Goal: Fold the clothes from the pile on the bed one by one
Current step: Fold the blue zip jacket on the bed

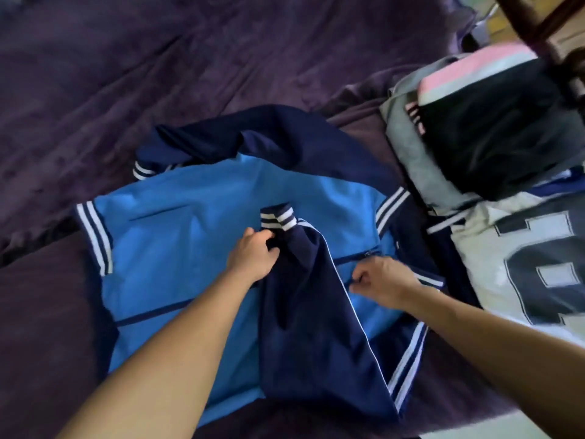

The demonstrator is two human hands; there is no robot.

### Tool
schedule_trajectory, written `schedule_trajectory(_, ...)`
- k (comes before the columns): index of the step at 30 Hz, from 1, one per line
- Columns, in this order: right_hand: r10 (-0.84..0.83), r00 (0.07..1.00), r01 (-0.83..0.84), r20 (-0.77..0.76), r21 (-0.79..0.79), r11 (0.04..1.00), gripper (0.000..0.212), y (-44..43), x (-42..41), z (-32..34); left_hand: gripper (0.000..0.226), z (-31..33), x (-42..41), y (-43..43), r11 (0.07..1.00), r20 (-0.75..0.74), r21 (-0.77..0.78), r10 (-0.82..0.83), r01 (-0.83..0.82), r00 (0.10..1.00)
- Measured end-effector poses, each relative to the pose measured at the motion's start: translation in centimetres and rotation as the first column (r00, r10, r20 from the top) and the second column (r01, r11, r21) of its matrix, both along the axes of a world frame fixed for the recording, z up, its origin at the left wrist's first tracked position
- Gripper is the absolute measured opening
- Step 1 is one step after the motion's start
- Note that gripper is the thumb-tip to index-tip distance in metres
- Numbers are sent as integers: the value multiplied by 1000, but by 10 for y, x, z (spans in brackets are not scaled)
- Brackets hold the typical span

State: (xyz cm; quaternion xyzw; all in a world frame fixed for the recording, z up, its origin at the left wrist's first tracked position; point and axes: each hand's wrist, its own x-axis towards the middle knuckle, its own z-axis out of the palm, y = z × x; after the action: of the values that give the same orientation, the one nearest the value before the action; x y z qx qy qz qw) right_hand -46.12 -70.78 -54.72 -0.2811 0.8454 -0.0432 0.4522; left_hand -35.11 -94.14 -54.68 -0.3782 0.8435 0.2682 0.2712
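A light blue jacket [190, 248] with navy sleeves and white-striped cuffs lies spread on the purple bedcover [158, 74]. One navy sleeve [310, 327] is laid across its front, the striped cuff near the middle. My left hand [253, 255] grips that sleeve just below the cuff. My right hand [383, 280] pinches the sleeve's white-piped edge beside the jacket's zip. The other navy sleeve [285, 134] lies bunched across the far side.
To the right lies a pile of clothes: a black garment [493, 131] over grey and pink ones, and a white jersey [522, 264] with large dark lettering. A dark wooden bedpost [557, 23] stands at the upper right.
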Motion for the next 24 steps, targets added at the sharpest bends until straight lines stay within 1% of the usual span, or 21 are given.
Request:
schedule_trajectory(3, -152, 975, 111, -165, -236, 965, 21, -71, -57, 24, 40, 14, -12, -20, 995, -83, -41, 85, -88, 993)
schedule_trajectory(5, -234, 933, 127, -275, -356, 926, 24, -119, -95, 36, 40, 17, -14, -31, 990, -117, -42, 131, -137, 984)
schedule_trajectory(7, -285, 896, 121, -341, -431, 894, 29, -159, -126, 41, 40, 10, -12, -44, 977, -143, -8, 211, -214, 967)
schedule_trajectory(8, -306, 885, 132, -350, -442, 887, 33, -176, -138, 38, 38, 4, -11, -53, 964, -154, 21, 264, -264, 952)
schedule_trajectory(10, -326, 892, 183, -312, -410, 893, 41, -201, -158, 25, 34, -5, -11, -71, 930, -203, 56, 368, -364, 907)
schedule_trajectory(12, -351, 918, 280, -187, -323, 904, 52, -219, -167, 7, 29, -11, -14, -96, 880, -270, 37, 465, -473, 843)
schedule_trajectory(13, -369, 921, 321, -129, -287, 903, 55, -226, -168, 2, 27, -11, -18, -109, 854, -315, 0, 493, -520, 811)
schedule_trajectory(14, -393, 915, 353, -94, -288, 890, 51, -232, -167, -1, 25, -14, -22, -125, 827, -360, -34, 514, -561, 779)
schedule_trajectory(15, -432, 899, 388, -65, -336, 858, 42, -234, -164, -1, 23, -13, -28, -138, 803, -402, -51, 528, -594, 748)
schedule_trajectory(16, -469, 882, 406, -48, -430, 807, 32, -234, -158, 3, 21, -16, -35, -150, 777, -446, -28, 553, -629, 703)
schedule_trajectory(17, -491, 870, 387, -52, -544, 744, 26, -229, -149, 8, 23, -17, -43, -159, 733, -481, 60, 616, -678, 624)
schedule_trajectory(18, -502, 863, 353, -52, -649, 674, 21, -220, -136, 17, 27, -19, -53, -166, 643, -476, 214, 726, -735, 496)
schedule_trajectory(19, -502, 865, 337, -15, -724, 602, 16, -207, -119, 26, 31, -19, -63, -170, 507, -402, 379, 844, -774, 356)
schedule_trajectory(20, -481, 875, 351, 55, -756, 553, 9, -193, -101, 34, 35, -22, -71, -174, 350, -290, 498, 930, -793, 228)
schedule_trajectory(21, -451, 883, 387, 129, -743, 546, 7, -174, -83, 37, 44, -27, -77, -179, 226, -185, 556, 972, -800, 146)
schedule_trajectory(22, -423, 885, 427, 193, -699, 574, 10, -156, -69, 35, 54, -31, -83, -184, 157, -112, 583, 987, -797, 113)
schedule_trajectory(23, -409, 881, 460, 237, -632, 624, 11, -138, -57, 28, 61, -35, -89, -189, 113, -66, 598, 994, -793, 92)
schedule_trajectory(24, -403, 882, 468, 245, -564, 681, 15, -122, -49, 18, 60, -40, -93, -194, 93, -53, 611, 996, -786, 77)
